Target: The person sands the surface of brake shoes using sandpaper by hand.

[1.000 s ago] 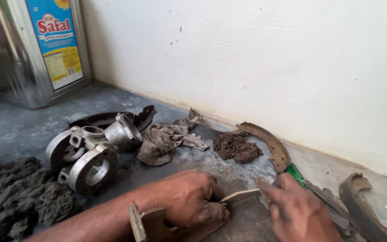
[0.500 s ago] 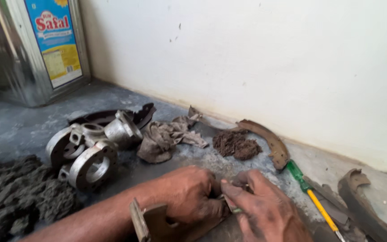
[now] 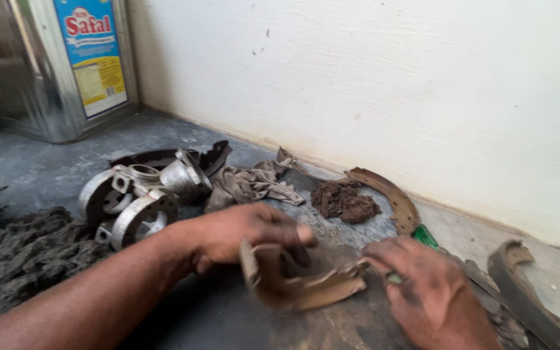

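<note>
Left hand (image 3: 244, 236) grips curved brake shoe (image 3: 299, 285) (blurred); right hand (image 3: 432, 295) fingers curl at its far end. Metal housings (image 3: 137, 194) beyond left hand.

Three brake shoes (image 3: 306, 288) (image 3: 387, 194) (image 3: 520, 285), two metal castings (image 3: 140, 217) (image 3: 102, 194), one rag (image 3: 251, 185) and one tin (image 3: 53, 65) are counted.

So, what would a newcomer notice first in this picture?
Two grimy bare hands at the bottom centre: the left hand grips a rusty curved brake shoe, and the right hand touches its other end. Behind them lie dull silver metal hub parts, and a large shiny tin canister stands at top left.
</note>
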